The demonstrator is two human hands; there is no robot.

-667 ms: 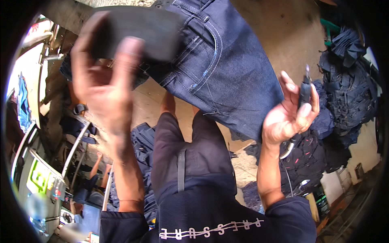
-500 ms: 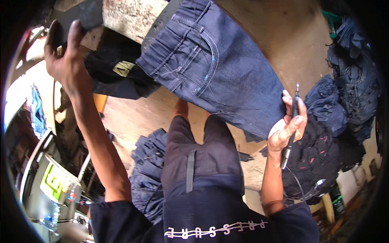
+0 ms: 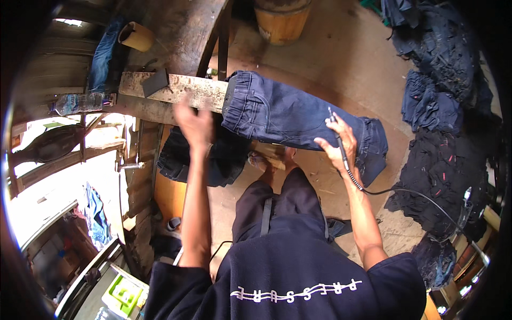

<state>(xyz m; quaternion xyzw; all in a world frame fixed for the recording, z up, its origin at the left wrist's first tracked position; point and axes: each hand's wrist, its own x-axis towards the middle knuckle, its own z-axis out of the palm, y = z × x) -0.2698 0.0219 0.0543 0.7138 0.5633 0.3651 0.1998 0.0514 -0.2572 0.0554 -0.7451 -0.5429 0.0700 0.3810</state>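
Note:
Dark blue denim trousers (image 3: 298,109) with a gathered elastic waist lie stretched over the end of a long narrow board, sloping down to the right. My right hand (image 3: 341,143) is closed round a slim black pen-shaped tool (image 3: 342,151) with a metal tip and a coiled cord. Its tip is over the trouser leg, and I cannot tell whether it touches. To the left of the waistband my left hand (image 3: 194,125) is blurred by motion, thumb and fingers apart, with nothing seen in it. It hovers in front of the board (image 3: 197,88).
A dark block (image 3: 154,82) lies on the board. Black garments (image 3: 229,162) hang beneath it. Heaps of dark clothes (image 3: 432,176) cover the right side, where the tool's cord (image 3: 416,193) runs. A bucket (image 3: 282,24) stands at the far side; a plastic bottle (image 3: 80,103) lies left.
My left hand has moved inward from the far left towards the waistband. The trousers now lie further along the board, and my right hand's tool points over the leg. The head view has shifted.

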